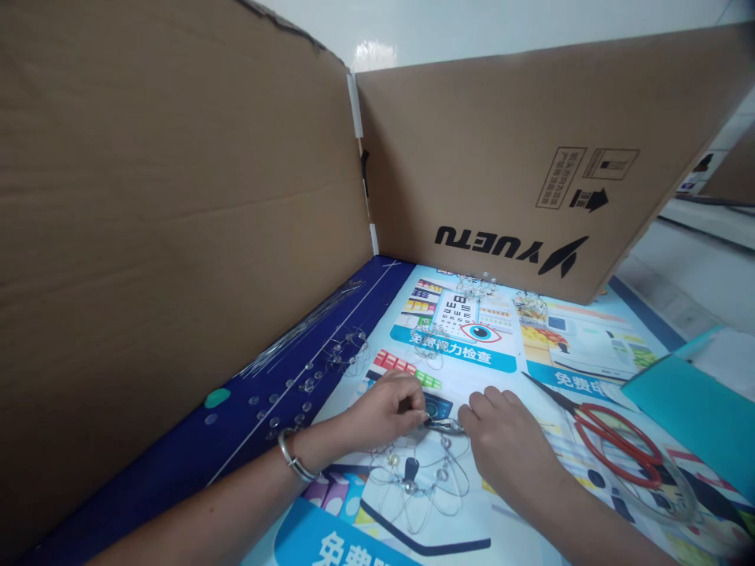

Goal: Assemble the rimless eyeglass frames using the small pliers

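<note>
My left hand [396, 402] pinches thin wire, thumb and fingertips pressed together. My right hand [499, 423] is closed at the other end of a short silvery piece [446, 426] that spans the gap between the hands; whether it is bunched wire or a small tool, I cannot tell. Below the hands hangs or lies a beaded wire flower [409, 487], its looped wire petals set with clear round beads. The wrist of my left arm wears a silver bangle [295, 456].
Red-handled scissors [619, 444] lie at right over a clear round dish [678, 491]. Loose clear beads [303, 385], long wires [300, 326], a green oval piece [218, 398] and other beaded wire pieces [428, 346] lie around. Cardboard walls [472, 157] enclose the back and left; a teal folder [696, 409] sits right.
</note>
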A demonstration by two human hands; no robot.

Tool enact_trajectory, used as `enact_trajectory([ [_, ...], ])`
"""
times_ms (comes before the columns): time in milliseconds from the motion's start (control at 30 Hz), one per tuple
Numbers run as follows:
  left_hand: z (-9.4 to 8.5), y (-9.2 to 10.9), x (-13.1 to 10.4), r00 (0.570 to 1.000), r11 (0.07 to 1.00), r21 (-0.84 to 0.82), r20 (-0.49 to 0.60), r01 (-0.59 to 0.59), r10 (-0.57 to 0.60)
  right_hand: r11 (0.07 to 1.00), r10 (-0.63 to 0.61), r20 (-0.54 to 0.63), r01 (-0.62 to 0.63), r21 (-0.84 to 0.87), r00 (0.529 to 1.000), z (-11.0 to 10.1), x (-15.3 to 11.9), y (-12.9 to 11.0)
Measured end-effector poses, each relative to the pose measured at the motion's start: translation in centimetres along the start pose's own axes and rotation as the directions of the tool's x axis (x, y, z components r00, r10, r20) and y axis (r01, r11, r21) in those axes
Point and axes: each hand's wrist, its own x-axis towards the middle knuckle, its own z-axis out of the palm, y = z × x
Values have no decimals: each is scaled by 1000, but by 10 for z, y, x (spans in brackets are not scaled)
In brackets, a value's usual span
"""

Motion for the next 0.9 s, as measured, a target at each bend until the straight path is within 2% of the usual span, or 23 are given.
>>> enact_trajectory([
  [433, 3, 3, 0, 995, 995, 14, -32, 94, -94, 1000, 1, -18, -1, -5, 1000, 2, -3, -3],
  [667, 2, 1, 0, 989, 986, -69, 9, 149, -149, 1000, -3, -41, 3, -4, 999, 3, -2, -3],
  [900, 1, -2, 1, 987, 976, -148, 38, 158, -154, 1000, 10, -29, -10, 7, 1000, 3, -2, -2],
])
